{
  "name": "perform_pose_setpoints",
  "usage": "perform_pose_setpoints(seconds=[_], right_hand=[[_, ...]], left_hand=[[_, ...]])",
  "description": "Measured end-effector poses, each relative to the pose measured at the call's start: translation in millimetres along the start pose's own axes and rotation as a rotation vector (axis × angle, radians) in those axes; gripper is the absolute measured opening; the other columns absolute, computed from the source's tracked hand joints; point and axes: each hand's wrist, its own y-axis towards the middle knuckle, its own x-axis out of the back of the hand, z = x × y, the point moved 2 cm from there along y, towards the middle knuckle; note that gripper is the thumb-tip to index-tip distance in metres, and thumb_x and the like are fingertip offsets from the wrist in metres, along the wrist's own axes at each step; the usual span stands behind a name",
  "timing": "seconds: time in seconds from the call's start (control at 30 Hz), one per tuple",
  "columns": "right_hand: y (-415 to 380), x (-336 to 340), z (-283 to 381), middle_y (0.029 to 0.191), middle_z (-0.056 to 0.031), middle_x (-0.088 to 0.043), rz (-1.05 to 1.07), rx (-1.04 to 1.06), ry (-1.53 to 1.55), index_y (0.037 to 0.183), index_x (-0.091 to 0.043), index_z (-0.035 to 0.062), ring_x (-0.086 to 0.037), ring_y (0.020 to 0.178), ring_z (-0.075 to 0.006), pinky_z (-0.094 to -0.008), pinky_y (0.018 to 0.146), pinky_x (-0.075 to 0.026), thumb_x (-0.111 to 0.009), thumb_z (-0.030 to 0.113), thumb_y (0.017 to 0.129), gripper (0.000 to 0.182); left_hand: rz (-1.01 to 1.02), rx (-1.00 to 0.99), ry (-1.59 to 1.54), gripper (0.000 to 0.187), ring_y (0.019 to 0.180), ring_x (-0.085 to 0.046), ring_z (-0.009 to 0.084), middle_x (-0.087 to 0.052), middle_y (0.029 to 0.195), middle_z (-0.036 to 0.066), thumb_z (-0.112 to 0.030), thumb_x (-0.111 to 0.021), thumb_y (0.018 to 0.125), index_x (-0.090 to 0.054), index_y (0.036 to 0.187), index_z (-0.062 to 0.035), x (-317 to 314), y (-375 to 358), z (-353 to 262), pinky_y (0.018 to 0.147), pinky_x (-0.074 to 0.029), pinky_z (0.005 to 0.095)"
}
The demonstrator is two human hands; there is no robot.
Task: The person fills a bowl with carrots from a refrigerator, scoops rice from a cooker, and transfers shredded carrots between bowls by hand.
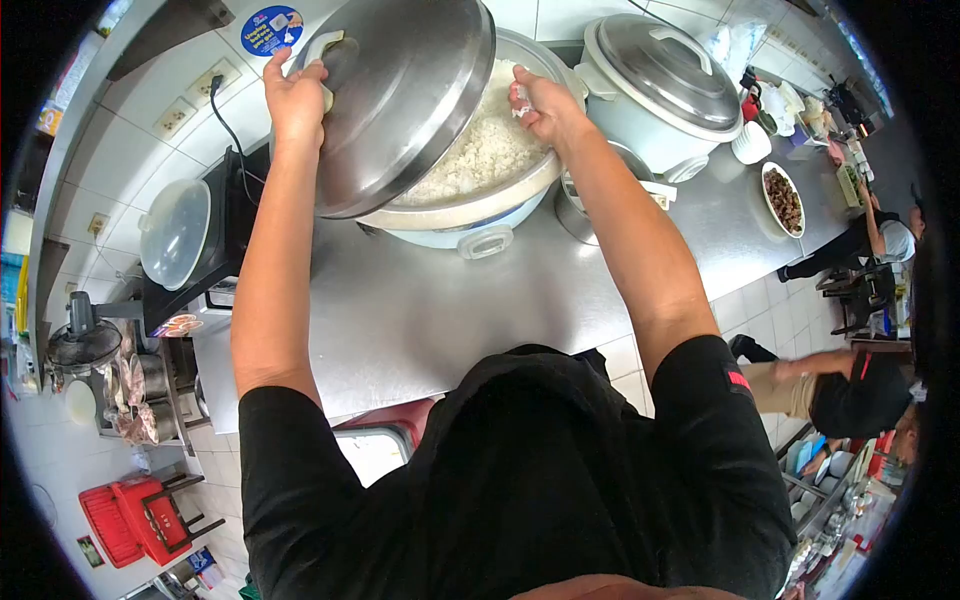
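The domed metal lid (410, 100) is silver-grey, the cooked rice (482, 152) white. The open round cooker (432, 240) is pale blue; the steel desk (390, 325), grey.

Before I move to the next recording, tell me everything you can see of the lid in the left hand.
The lid is big, round and domed, grey like dull metal, with a pale handle on its outer face, gripped by the left hand. It tilts over the left part of the cooker, outer face toward the camera, leaving rice uncovered on the right. The picture's top edge crops it. The right hand is apart from it; whether the lid's rim touches the cooker, I cannot tell.
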Motion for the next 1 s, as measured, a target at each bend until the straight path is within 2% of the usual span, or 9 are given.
perform_pose_setpoints(seconds=[0.1,0.2,0.4,0.5,0.6,0.7,0.83,0.93,1.0], right_hand=[[2.0,-1.2,-3.9,0.073,-0.0016,-0.052,-0.018,0.011,-0.003,0.092,-0.050,0.0069,-0.040,0.051,-0.0090,-0.0207,0.034,-0.023,-0.056,0.028,0.098,0.023],[-1.1,-2.8,-3.4,0.070,0.0013,-0.048,-0.060,0.006,-0.059,0.088,-0.048,0.0121,-0.036,0.050,-0.0070,-0.0199,0.035,-0.021,-0.052,0.031,0.100,0.023],[-2.9,0.7,9.6,0.075,-0.0015,-0.053,-0.033,0.016,-0.089,0.095,-0.053,0.0063,-0.052,0.056,-0.0131,-0.0197,0.038,-0.043,-0.053,0.029,0.099,0.023],[10.1,13.4,10.8,0.097,-0.0103,-0.056,0.253,-0.022,-0.029,0.107,-0.053,0.0007,-0.059,0.077,-0.0225,-0.0303,0.057,-0.057,-0.058,0.026,0.094,0.028],[-6.8,26.0,21.4,0.105,-0.0158,-0.055,0.275,-0.027,0.157,0.107,-0.050,-0.0010,-0.059,0.089,-0.0254,-0.0370,0.068,-0.058,-0.056,0.011,0.087,0.024],[-33.7,53.9,31.8,0.109,-0.0190,-0.054,0.411,0.000,0.260,0.112,-0.046,-0.0002,-0.059,0.091,-0.0286,-0.0390,0.077,-0.055,-0.048,-0.003,0.076,0.036],[-97.3,111.7,34.0,0.110,-0.0148,-0.058,0.495,-0.054,0.262,0.118,-0.044,0.0031,-0.060,0.093,-0.0244,-0.0337,0.076,-0.051,-0.046,-0.008,0.063,0.055],[-138.6,161.2,11.7,0.112,-0.0138,-0.060,0.457,-0.139,0.209,0.126,-0.046,0.0051,-0.061,0.093,-0.0210,-0.0310,0.071,-0.050,-0.049,-0.006,0.061,0.066],[-165.1,188.5,-0.5,0.112,-0.0134,-0.061,0.427,-0.239,0.218,0.128,-0.045,0.0060,-0.061,0.091,-0.0203,-0.0302,0.068,-0.049,-0.050,-0.004,0.062,0.068]], left_hand=[[0.007,0.002,0.008,0.056,0.075,-0.055,0.0131,-0.066,0.087,0.011,-0.005,-0.064,0.086,-0.038,0.136,-0.0027,-6.9,-1.2,-0.4,0.065,-0.042,0.0280],[0.000,-0.004,0.038,0.056,0.077,-0.055,0.0137,-0.066,0.086,0.011,-0.005,-0.064,0.086,-0.038,0.136,-0.0023,-13.2,-2.3,-3.6,0.067,-0.042,0.0290],[-0.036,-0.022,0.081,0.054,0.072,-0.054,0.0131,-0.066,0.086,0.010,-0.005,-0.064,0.087,-0.038,0.135,-0.0030,-26.7,-10.4,-8.2,0.063,-0.041,0.0273],[-0.064,0.009,0.144,0.054,0.071,-0.054,0.0131,-0.066,0.086,0.011,-0.005,-0.063,0.087,-0.038,0.135,-0.0037,-34.6,-15.4,-11.7,0.062,-0.041,0.0269],[-0.078,0.013,0.183,0.054,0.072,-0.055,0.0138,-0.065,0.086,0.011,-0.005,-0.063,0.087,-0.038,0.135,-0.0038,-48.0,-22.2,-15.5,0.063,-0.042,0.0273],[-0.097,0.005,0.224,0.055,0.072,-0.056,0.0145,-0.065,0.085,0.011,-0.005,-0.064,0.087,-0.037,0.135,-0.0031,-62.9,-26.4,-15.6,0.064,-0.042,0.0275],[-0.089,-0.016,0.301,0.056,0.074,-0.057,0.0162,-0.062,0.085,0.010,-0.006,-0.063,0.085,-0.039,0.135,-0.0022,-85.8,-28.5,-4.4,0.065,-0.045,0.0296],[-0.093,-0.037,0.387,0.055,0.068,-0.057,0.0159,-0.060,0.080,0.008,-0.008,-0.064,0.083,-0.042,0.133,-0.0014,-100.0,-29.1,10.4,0.065,-0.046,0.0302],[-0.079,-0.047,0.566,0.056,0.074,-0.061,0.0200,-0.063,0.083,0.010,-0.014,-0.064,0.084,-0.041,0.134,-0.0029,-109.0,-30.6,14.6,0.072,-0.048,0.0332]])
